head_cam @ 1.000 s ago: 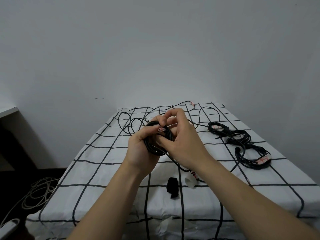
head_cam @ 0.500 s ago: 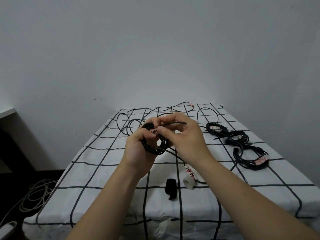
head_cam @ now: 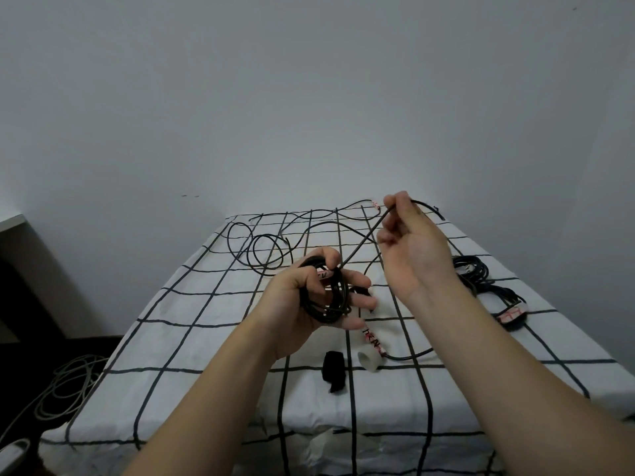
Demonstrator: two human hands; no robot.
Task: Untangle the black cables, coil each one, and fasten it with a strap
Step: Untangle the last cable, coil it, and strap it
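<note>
Gripping a round coil (head_cam: 324,297) of thin black cable above the grid-patterned cloth (head_cam: 192,321), the left hand (head_cam: 309,297) steadies it while the right hand (head_cam: 409,249) pinches the taut loose end (head_cam: 364,240), raised

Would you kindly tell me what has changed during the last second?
The right hand left the coil and moved up and rightward, pinching the cable end and drawing it taut. The left hand still grips the coil; black strap, tape roll and tied bundles stayed put.
</note>
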